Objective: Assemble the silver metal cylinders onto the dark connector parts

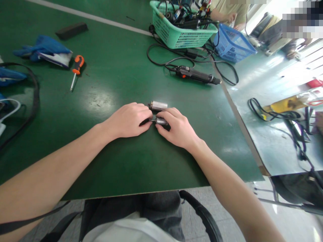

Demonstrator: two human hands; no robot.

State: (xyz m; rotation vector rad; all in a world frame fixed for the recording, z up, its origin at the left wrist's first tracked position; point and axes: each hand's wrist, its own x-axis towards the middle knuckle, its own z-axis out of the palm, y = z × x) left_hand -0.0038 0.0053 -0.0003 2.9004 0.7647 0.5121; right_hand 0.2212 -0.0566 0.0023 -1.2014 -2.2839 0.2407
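My left hand (pixel 127 120) and my right hand (pixel 178 128) rest together on the green table (pixel 121 158), fingers curled. Between them lies a small dark metal cylinder with a thin shaft (pixel 159 121). My right hand grips its body, and my left fingertips pinch the shaft end. A second, silvery cylinder (pixel 158 105) lies on the table just behind my fingers, touched by neither hand as far as I can see.
An orange-handled screwdriver (pixel 76 69) and blue gloves (pixel 47 49) lie at the far left. A black electric screwdriver (pixel 196 75) with its cable lies behind. A green basket (pixel 180 35) of cables and a blue basket (pixel 233 45) stand farther back. Another person's hand (pixel 230 16) works there.
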